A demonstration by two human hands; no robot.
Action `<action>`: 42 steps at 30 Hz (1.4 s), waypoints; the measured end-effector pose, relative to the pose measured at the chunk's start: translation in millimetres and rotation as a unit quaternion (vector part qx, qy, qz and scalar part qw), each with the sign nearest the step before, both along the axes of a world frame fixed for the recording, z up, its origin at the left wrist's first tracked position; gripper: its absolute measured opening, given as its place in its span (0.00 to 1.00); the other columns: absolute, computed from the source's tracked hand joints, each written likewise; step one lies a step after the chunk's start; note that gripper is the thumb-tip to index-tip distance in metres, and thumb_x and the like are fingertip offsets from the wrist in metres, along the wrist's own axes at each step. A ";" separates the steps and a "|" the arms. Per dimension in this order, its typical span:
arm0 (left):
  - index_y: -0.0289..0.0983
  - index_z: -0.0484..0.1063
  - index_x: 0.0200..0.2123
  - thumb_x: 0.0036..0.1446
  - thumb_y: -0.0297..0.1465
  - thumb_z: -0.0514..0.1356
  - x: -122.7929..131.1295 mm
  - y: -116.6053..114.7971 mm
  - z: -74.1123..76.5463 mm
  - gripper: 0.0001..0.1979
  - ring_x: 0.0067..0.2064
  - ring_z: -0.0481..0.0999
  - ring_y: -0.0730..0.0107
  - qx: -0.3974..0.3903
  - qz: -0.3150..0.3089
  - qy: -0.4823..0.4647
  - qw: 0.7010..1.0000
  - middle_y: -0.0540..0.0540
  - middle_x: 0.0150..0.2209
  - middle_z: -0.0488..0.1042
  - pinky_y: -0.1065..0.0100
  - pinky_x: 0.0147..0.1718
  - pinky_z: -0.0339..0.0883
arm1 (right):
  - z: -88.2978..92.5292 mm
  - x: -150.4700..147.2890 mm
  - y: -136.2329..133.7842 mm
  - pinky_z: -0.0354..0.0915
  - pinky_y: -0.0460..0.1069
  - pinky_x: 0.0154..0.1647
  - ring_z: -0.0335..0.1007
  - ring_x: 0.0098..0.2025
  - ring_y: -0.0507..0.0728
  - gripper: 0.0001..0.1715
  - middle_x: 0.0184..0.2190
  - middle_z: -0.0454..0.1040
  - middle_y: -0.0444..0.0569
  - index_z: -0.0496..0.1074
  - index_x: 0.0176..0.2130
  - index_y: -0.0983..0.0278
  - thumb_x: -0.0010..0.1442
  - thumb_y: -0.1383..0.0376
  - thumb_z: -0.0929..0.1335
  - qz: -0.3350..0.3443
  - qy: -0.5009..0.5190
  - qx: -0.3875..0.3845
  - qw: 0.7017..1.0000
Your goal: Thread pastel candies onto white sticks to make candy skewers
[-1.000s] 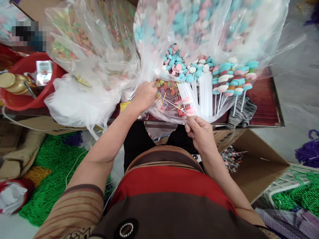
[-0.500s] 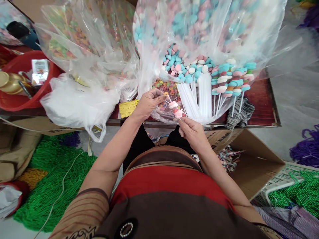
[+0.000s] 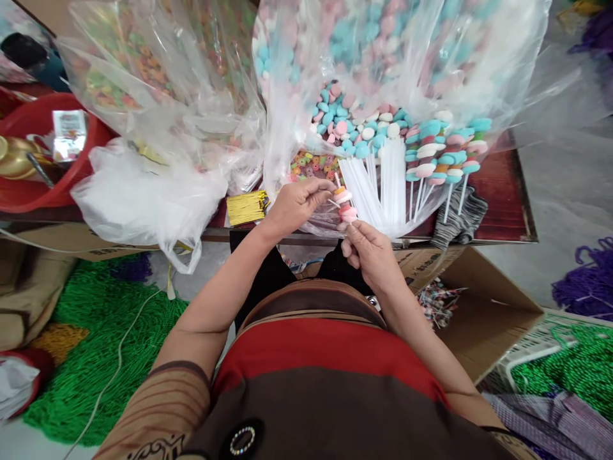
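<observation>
My right hand (image 3: 366,245) is closed around the lower end of a candy skewer (image 3: 347,213), a white stick threaded with pink and white sweets. Near the stick's bare upper tip, an orange ring-shaped candy (image 3: 340,190) rests against the top pale pink sweet. The fingertips of my left hand (image 3: 306,203) are pinched at this ring. Just beyond my hands, small coloured candy rings (image 3: 313,166) lie in clear plastic. White sticks (image 3: 393,182) lie bundled to the right of the skewer.
Finished candy skewers (image 3: 426,153) lie on grey gloves (image 3: 460,217) at the right. Behind are loose pink, blue and white sweets (image 3: 366,133) in a big bag. Yellow ties (image 3: 246,208), a white plastic bag (image 3: 148,191) and a red basin (image 3: 71,182) are leftward. A cardboard box (image 3: 493,313) stands below.
The orange ring has moved from the stick's tip down to the top sweet. My left hand has shifted right, nearer my right hand, and the skewer stands more upright.
</observation>
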State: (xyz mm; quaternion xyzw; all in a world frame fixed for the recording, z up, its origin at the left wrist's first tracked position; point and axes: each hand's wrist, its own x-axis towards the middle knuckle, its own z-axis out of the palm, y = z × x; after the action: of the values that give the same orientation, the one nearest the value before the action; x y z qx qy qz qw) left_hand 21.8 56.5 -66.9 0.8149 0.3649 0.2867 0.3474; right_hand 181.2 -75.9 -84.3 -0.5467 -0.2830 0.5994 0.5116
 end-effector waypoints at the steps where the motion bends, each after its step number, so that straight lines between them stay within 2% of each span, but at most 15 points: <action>1: 0.40 0.79 0.44 0.68 0.36 0.58 -2.0 5.8 0.2 0.10 0.44 0.80 0.67 -0.005 0.010 0.000 1.000 0.46 0.43 0.83 0.68 0.46 0.70 | -0.6 1.0 0.7 0.44 0.44 0.16 0.50 0.16 0.46 0.26 0.17 0.66 0.36 0.73 0.37 0.61 0.56 0.43 0.75 -0.013 0.014 0.007 1.000; 3: 0.39 0.79 0.44 0.69 0.36 0.57 -6.0 21.6 -2.5 0.12 0.47 0.79 0.64 0.014 0.059 0.027 0.998 0.45 0.44 0.82 0.65 0.49 0.70 | -0.7 3.7 1.3 0.46 0.44 0.17 0.51 0.16 0.45 0.26 0.18 0.65 0.36 0.73 0.35 0.61 0.54 0.44 0.77 -0.031 0.031 0.022 0.999; 5: 0.38 0.80 0.41 0.68 0.35 0.57 -8.6 39.6 -10.5 0.12 0.49 0.78 0.59 0.054 0.106 0.088 0.989 0.43 0.43 0.81 0.62 0.52 0.68 | -0.2 6.1 1.0 0.46 0.44 0.18 0.50 0.17 0.46 0.25 0.17 0.65 0.36 0.73 0.35 0.61 0.54 0.44 0.77 -0.037 0.036 0.031 0.998; 9: 0.38 0.78 0.35 0.66 0.37 0.59 -7.5 63.8 -34.8 0.11 0.50 0.77 0.55 0.092 0.113 0.177 0.973 0.42 0.38 0.77 0.59 0.52 0.67 | -0.3 7.3 -1.1 0.45 0.45 0.18 0.50 0.17 0.46 0.24 0.18 0.64 0.36 0.73 0.35 0.60 0.55 0.44 0.76 -0.041 0.030 0.034 0.998; 11: 0.38 0.78 0.37 0.66 0.39 0.60 -6.2 66.1 -42.5 0.12 0.50 0.77 0.54 0.104 0.100 0.181 0.973 0.42 0.38 0.76 0.59 0.51 0.67 | -0.6 7.0 -2.0 0.44 0.45 0.18 0.50 0.17 0.46 0.24 0.18 0.64 0.36 0.71 0.33 0.60 0.55 0.44 0.76 -0.043 0.026 0.036 0.998; 13: 0.39 0.78 0.38 0.67 0.39 0.59 -6.0 63.1 -43.6 0.12 0.50 0.77 0.54 0.120 0.093 0.189 0.970 0.41 0.40 0.76 0.59 0.50 0.68 | -0.7 6.9 -2.6 0.44 0.45 0.18 0.50 0.17 0.46 0.25 0.18 0.65 0.36 0.70 0.32 0.60 0.55 0.44 0.76 -0.045 0.023 0.035 0.998; 17: 0.39 0.77 0.38 0.66 0.32 0.58 -6.5 50.3 -34.2 0.08 0.50 0.76 0.53 0.153 0.087 0.242 0.954 0.40 0.44 0.77 0.57 0.50 0.68 | -0.4 6.5 -2.9 0.44 0.44 0.18 0.50 0.17 0.46 0.25 0.18 0.65 0.37 0.73 0.33 0.61 0.55 0.43 0.76 -0.045 0.012 0.029 0.999; 20: 0.38 0.76 0.38 0.65 0.26 0.56 -5.0 44.1 -29.9 0.08 0.50 0.76 0.52 0.149 0.067 0.272 0.949 0.38 0.44 0.79 0.56 0.51 0.68 | -0.6 5.2 -3.0 0.44 0.44 0.18 0.49 0.18 0.46 0.26 0.18 0.64 0.37 0.75 0.35 0.62 0.56 0.43 0.75 -0.037 -0.004 0.024 0.999; 23: 0.38 0.75 0.37 0.63 0.25 0.58 -3.6 44.2 -30.3 0.06 0.48 0.77 0.55 0.103 0.060 0.209 0.971 0.40 0.43 0.80 0.58 0.50 0.69 | -1.3 4.7 -3.7 0.44 0.44 0.18 0.50 0.17 0.46 0.26 0.17 0.65 0.37 0.75 0.35 0.62 0.56 0.42 0.75 -0.033 -0.022 0.028 0.999; 26: 0.38 0.74 0.38 0.63 0.30 0.62 -3.6 45.4 -29.8 0.02 0.40 0.78 0.65 -0.026 0.090 0.036 0.995 0.47 0.37 0.80 0.65 0.42 0.70 | -1.4 5.5 -5.1 0.44 0.45 0.18 0.49 0.17 0.47 0.27 0.17 0.65 0.37 0.76 0.36 0.62 0.58 0.41 0.73 -0.021 -0.043 0.031 0.998; 29: 0.39 0.73 0.38 0.64 0.38 0.65 -2.8 41.5 -25.9 0.08 0.31 0.76 0.73 -0.170 0.114 -0.129 0.970 0.51 0.32 0.77 0.70 0.32 0.68 | -0.6 5.0 -6.0 0.42 0.45 0.18 0.48 0.17 0.47 0.27 0.15 0.62 0.37 0.77 0.37 0.62 0.59 0.41 0.72 0.005 -0.062 0.034 0.997; 32: 0.39 0.72 0.36 0.62 0.44 0.67 0.6 32.9 -22.5 0.14 0.29 0.76 0.75 -0.237 0.115 -0.197 0.944 0.51 0.31 0.76 0.70 0.29 0.67 | 0.5 2.6 -5.8 0.43 0.45 0.19 0.48 0.17 0.47 0.27 0.14 0.60 0.36 0.78 0.37 0.62 0.61 0.41 0.71 0.020 -0.082 0.051 0.995; 35: 0.39 0.71 0.35 0.61 0.44 0.68 5.4 24.7 -22.2 0.15 0.29 0.76 0.75 -0.249 0.111 -0.222 0.936 0.51 0.30 0.75 0.71 0.29 0.68 | 1.4 0.8 -4.8 0.47 0.46 0.20 0.50 0.17 0.48 0.26 0.14 0.60 0.36 0.79 0.37 0.62 0.62 0.42 0.70 0.023 -0.101 0.062 0.993; 38: 0.40 0.72 0.35 0.62 0.42 0.68 9.0 18.9 -21.2 0.13 0.31 0.76 0.75 -0.233 0.107 -0.224 0.940 0.52 0.31 0.76 0.70 0.32 0.70 | 2.3 1.3 -4.0 0.49 0.46 0.21 0.51 0.17 0.48 0.26 0.13 0.59 0.36 0.79 0.36 0.63 0.62 0.42 0.70 0.024 -0.124 0.063 0.990; 42: 0.40 0.74 0.36 0.62 0.40 0.67 8.8 10.9 -10.5 0.10 0.36 0.78 0.72 -0.135 0.097 -0.167 0.972 0.50 0.34 0.79 0.68 0.39 0.72 | 5.6 2.6 -4.5 0.49 0.46 0.20 0.51 0.16 0.48 0.26 0.13 0.59 0.36 0.79 0.36 0.63 0.62 0.43 0.70 0.020 -0.134 0.049 0.990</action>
State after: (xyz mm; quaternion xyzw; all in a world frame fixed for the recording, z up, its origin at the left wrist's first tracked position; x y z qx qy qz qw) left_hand 30.6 67.4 -77.5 0.6614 0.4144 0.3995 0.4808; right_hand 183.9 -80.4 -78.7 -0.5908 -0.3889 0.5162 0.4829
